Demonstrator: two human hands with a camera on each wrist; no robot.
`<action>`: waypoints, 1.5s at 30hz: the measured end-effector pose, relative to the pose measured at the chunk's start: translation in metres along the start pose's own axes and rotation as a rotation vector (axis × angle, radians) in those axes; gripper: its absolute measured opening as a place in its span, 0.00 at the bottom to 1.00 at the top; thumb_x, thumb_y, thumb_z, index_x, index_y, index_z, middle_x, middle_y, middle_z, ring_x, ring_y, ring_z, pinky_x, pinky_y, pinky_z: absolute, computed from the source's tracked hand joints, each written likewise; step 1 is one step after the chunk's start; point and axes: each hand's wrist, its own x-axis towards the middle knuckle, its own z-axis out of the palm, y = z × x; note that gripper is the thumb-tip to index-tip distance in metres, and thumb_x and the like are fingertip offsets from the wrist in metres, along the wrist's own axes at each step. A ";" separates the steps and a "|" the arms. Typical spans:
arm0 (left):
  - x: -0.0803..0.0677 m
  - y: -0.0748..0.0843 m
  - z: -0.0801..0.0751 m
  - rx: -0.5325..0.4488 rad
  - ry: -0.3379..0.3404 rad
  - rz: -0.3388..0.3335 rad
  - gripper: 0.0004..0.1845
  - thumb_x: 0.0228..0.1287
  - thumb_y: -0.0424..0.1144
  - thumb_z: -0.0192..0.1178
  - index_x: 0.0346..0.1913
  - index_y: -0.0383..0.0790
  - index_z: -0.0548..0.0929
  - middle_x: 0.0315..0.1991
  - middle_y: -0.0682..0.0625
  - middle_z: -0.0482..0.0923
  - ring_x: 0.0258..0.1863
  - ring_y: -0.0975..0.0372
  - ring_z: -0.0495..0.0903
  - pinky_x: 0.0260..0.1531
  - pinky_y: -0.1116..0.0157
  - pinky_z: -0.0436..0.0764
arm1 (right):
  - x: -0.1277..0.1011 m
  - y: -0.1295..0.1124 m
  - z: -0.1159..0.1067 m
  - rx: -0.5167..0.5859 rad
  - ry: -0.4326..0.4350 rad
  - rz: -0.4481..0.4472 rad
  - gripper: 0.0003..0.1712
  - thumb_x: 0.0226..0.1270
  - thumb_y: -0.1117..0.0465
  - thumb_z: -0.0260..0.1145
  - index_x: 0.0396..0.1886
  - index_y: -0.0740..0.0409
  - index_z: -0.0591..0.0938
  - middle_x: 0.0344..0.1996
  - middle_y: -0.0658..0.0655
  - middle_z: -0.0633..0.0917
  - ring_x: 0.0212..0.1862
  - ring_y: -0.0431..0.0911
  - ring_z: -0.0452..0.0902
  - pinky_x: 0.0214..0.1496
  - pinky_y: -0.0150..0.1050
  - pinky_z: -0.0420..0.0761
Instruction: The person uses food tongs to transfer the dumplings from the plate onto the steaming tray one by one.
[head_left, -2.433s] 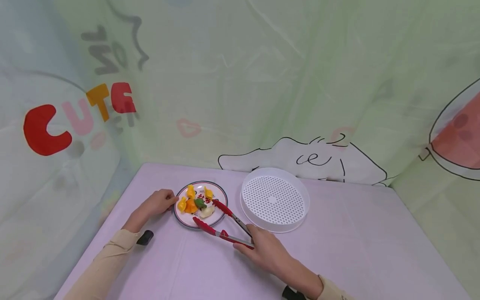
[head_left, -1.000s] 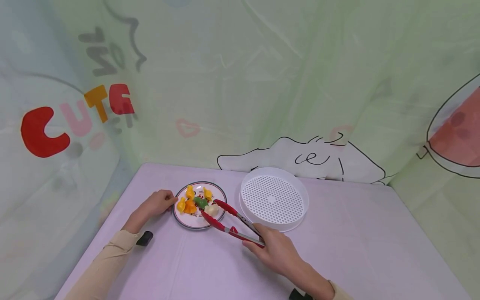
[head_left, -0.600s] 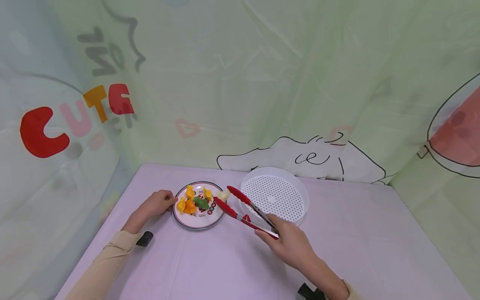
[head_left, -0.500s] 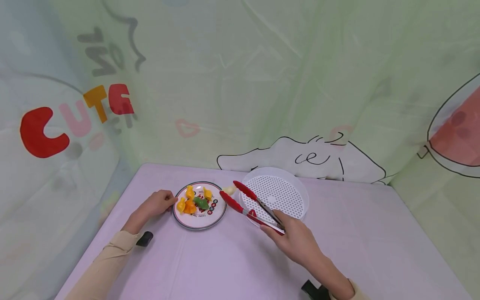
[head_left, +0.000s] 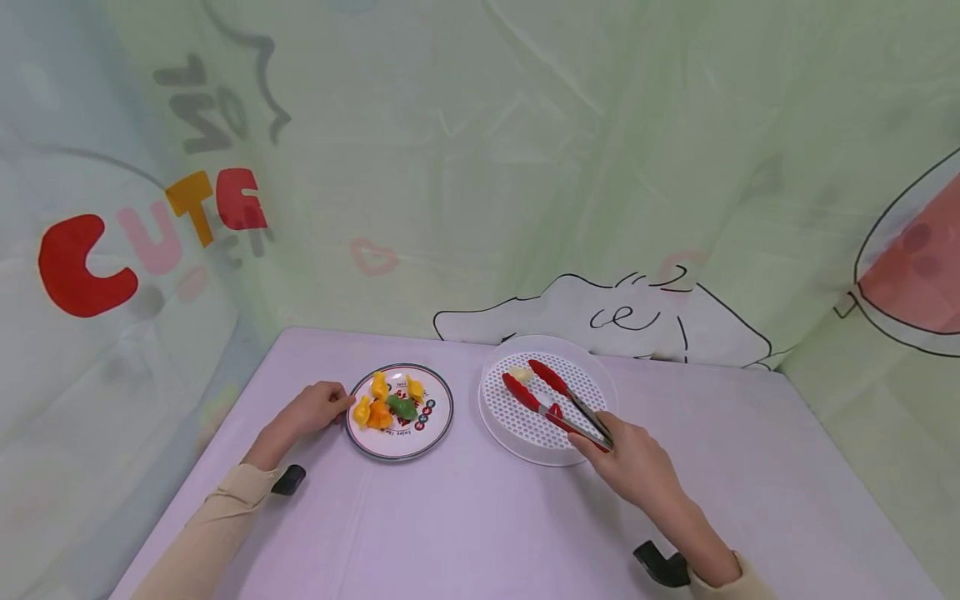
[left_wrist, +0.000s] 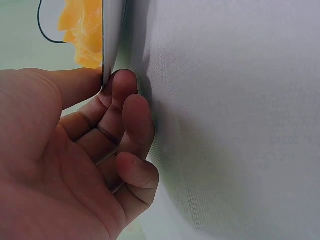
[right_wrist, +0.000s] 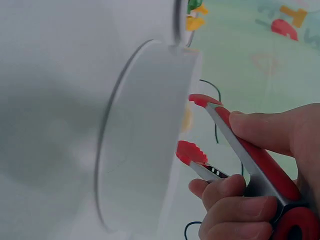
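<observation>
Across from the plate [head_left: 435, 421] swing the red tongs [head_left: 551, 400], right hand [head_left: 633, 467] squeezing them on the white dumpling [head_left: 519, 374] over the perforated tray [head_left: 592, 375], left hand [head_left: 311, 408] pinching the plate's rim.

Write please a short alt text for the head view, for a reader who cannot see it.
A right hand holds red tongs that pinch a pale dumpling over a white perforated tray on a lilac table. The left hand grips the rim of a plate with yellow, orange and green dumplings.
</observation>
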 end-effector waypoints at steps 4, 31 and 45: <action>-0.001 0.001 0.000 -0.005 -0.001 -0.006 0.13 0.75 0.43 0.56 0.37 0.37 0.79 0.27 0.48 0.77 0.28 0.59 0.72 0.30 0.67 0.71 | 0.002 0.008 0.004 -0.020 -0.021 0.002 0.36 0.66 0.44 0.68 0.57 0.72 0.77 0.46 0.69 0.85 0.38 0.52 0.81 0.33 0.47 0.80; 0.000 -0.002 0.000 -0.015 0.000 0.025 0.13 0.76 0.43 0.55 0.38 0.36 0.79 0.28 0.47 0.76 0.30 0.59 0.72 0.31 0.66 0.70 | 0.003 -0.038 0.000 0.063 -0.037 0.015 0.48 0.65 0.39 0.68 0.70 0.70 0.66 0.62 0.69 0.78 0.56 0.58 0.79 0.56 0.55 0.81; -0.001 0.001 -0.002 -0.019 -0.009 0.011 0.13 0.76 0.43 0.56 0.37 0.36 0.79 0.28 0.48 0.76 0.29 0.59 0.72 0.30 0.67 0.70 | 0.020 -0.100 0.051 0.104 -0.040 -0.129 0.31 0.60 0.44 0.74 0.53 0.61 0.79 0.26 0.50 0.78 0.26 0.44 0.70 0.25 0.36 0.70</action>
